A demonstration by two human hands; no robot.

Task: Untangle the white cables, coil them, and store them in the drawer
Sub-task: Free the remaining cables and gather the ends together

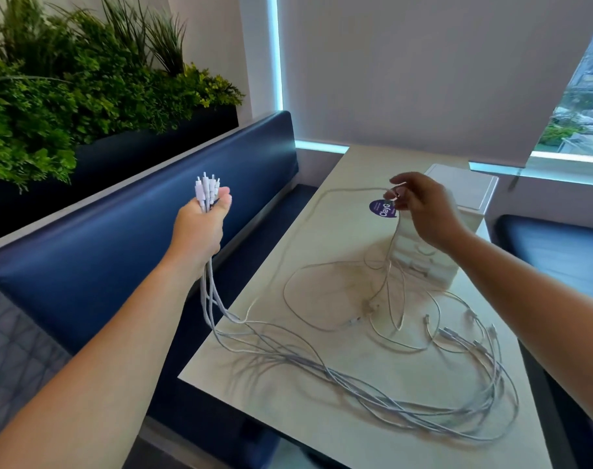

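The pale rectangular desk (322, 394) carries the thin white cables (356, 380), sprawled in loose loops, not yet coiled. A small white plastic drawer unit (457, 204) waits at the far side. The left hand (203, 225) is closed round the gathered white plug ends (207, 189), probably to keep them sorted. The right hand (423, 211) pinches one strand and holds it up, apparently to trace it free.

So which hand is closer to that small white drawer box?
Right. The right hand hangs just in front of the drawer box; the left hand is far off over the bench, gripping cable plugs.
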